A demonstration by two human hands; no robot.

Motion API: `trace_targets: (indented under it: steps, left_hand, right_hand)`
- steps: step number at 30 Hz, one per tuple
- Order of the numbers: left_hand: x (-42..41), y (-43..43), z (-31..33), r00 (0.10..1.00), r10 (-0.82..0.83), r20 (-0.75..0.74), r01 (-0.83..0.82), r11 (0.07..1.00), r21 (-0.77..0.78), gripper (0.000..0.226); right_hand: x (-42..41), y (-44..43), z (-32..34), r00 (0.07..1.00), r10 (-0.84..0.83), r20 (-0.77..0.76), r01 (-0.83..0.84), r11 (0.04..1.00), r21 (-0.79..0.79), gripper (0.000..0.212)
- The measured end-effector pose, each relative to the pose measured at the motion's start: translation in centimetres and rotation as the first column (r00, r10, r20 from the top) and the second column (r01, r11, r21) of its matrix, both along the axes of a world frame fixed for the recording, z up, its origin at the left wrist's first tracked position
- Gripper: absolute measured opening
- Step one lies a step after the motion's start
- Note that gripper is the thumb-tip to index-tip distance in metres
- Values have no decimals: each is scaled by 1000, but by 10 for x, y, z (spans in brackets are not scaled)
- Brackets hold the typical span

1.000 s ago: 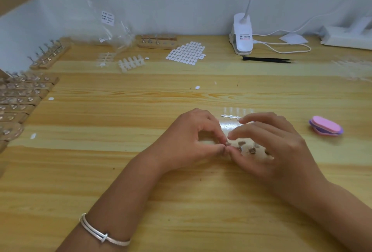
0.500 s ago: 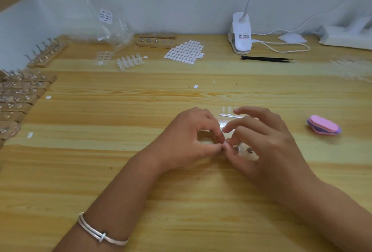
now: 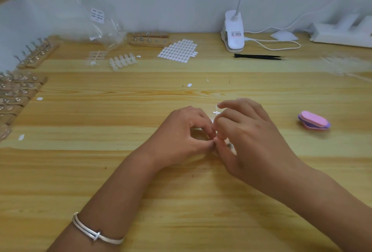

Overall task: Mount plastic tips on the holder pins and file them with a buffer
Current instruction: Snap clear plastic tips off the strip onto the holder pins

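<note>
Likely mounting: narrow pinches, left hand (image 3: 181, 131) and right hand (image 3: 247, 137), at small silver metal holder pin (image 3: 229, 145) (held thing: cannot tell). Next: press gently, then fetch oval pink-purple foam buffer (image 3: 314, 120), three o'clock.

Brightly, evenly lit from above, soft and diffuse across the worktop (image 3: 181, 201). Pale bands of sheen on the wood in front of the clip lamp (image 3: 233, 30). Faint, blurred shadows beneath the left hand (image 3: 181, 137) and right hand (image 3: 253, 137), well in front of the lamp. Soft, smeared detail far left and far right of the lamp; wide-angle bowing at the edges.
</note>
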State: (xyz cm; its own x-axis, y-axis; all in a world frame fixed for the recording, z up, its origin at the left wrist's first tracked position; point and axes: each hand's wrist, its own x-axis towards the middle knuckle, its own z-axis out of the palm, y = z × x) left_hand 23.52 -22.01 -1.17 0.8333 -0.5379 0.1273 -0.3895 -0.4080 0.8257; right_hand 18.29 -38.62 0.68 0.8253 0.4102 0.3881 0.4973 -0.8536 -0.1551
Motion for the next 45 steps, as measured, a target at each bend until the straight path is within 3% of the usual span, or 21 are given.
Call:
trace_targets:
  steps: [4, 8, 10, 13, 14, 17, 19, 20, 22, 23, 26, 28, 30, 32, 34, 37, 39, 45]
  left_hand:
    - [-2, 0, 1, 1000, -8, 5, 8, 1000, 11, 8]
    - [-5, -2, 3, 1000, -10, 18, 9, 1000, 22, 11]
    - [-6, -2, 4, 1000, 0, 4, 0, 1000, 12, 13]
    - [-5, -2, 4, 1000, 8, 7, -8, 1000, 6, 10]
    - [-5, -3, 4, 1000, 9, 6, -9, 1000, 10, 9]
    - [-4, -2, 3, 1000, 5, 13, -6, 999, 34, 9]
    - [-4, -2, 3, 1000, 2, 17, -2, 999, 44, 9]
    - [-4, -2, 3, 1000, -1, 19, 0, 999, 44, 9]
    - [-5, -2, 3, 1000, -8, 25, 7, 999, 38, 9]
    - [-5, -2, 3, 1000, -9, 29, 8, 999, 36, 9]
    - [-5, 0, 4, 999, -7, 34, 6, 999, 45, 8]
    - [-5, -1, 5, 999, -10, 34, 9, 999, 47, 8]
    - [-5, -2, 5, 999, -18, 34, 16, 999, 48, 8]
    - [-5, -2, 5, 999, -21, 26, 20, 999, 46, 9]
    - [-4, -2, 5, 999, -26, 23, 25, 999, 43, 14]
    - [-4, -2, 4, 997, -40, 58, 38, 999, 34, 19]
    - [-6, -3, 5, 994, -56, 92, 54, 998, 24, 15]
    - [-11, -7, 8, 970, -68, 235, 45, 994, 100, 12]
  right_hand:
    - [-3, 3, 3, 1000, -7, -15, 6, 1000, -29, 21]
    - [-5, -7, 9, 989, -51, -139, 42, 997, -63, 9]
    - [-6, -22, 14, 975, -65, -211, 81, 994, 71, 16]
    - [-6, -65, 19, 971, -199, -132, 233, 909, 344, 18]
    - [-4, -84, 19, 944, -299, -140, 329, 883, 335, 22]
    - [3, -134, 11, 811, -497, -308, 546, 832, 94, 34]
    - [3, -155, 1, 789, -423, -446, 543, 819, 185, 25]
    - [1, -162, -1, 795, -329, -509, 542, 763, 352, 18]
    - [-2, -174, -7, 820, -190, -540, 549, 528, 648, 12]
    - [-2, -180, -9, 840, -212, -499, 537, 451, 713, 13]
    - [1, -195, -14, 857, -326, -399, 505, 377, 777, 17]
    - [2, -200, -19, 852, -379, -361, 507, 427, 749, 16]
    - [4, -199, -27, 841, -450, -302, 534, 597, 599, 14]
    - [6, -195, -33, 847, -448, -286, 532, 719, 447, 24]
    - [7, -192, -33, 863, -423, -276, 503, 772, 388, 34]
    - [4, -193, -31, 907, -396, -141, 420, 850, 318, 29]
    - [-2, -192, -31, 917, -377, -131, 398, 888, 228, 28]
    - [-1, -183, -34, 953, -297, -56, 302, 940, 159, 18]
